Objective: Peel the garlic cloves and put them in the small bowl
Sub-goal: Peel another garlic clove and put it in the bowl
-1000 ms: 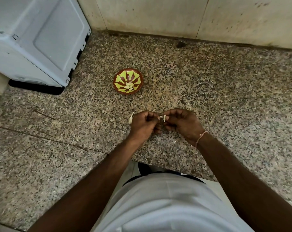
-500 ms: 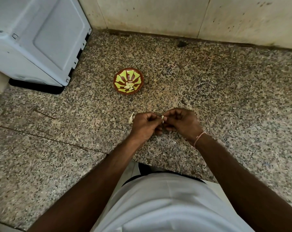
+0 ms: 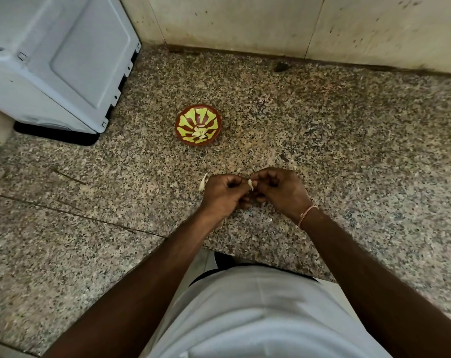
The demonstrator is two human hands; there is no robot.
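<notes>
The left hand [image 3: 223, 193] and right hand [image 3: 280, 192] meet fingertip to fingertip, both pinching one garlic clove [image 3: 250, 184] between them, its long axis roughly upright. A loose strip of skin [image 3: 203, 181] sticks out just left of the left hand. The small bowl [image 3: 198, 128], with peeled cloves inside, sits straight ahead on the speckled surface [image 3: 348, 140], slightly nearer the left hand. Compared with a second ago, the hands have barely shifted; the peeling goes on in place.
</notes>
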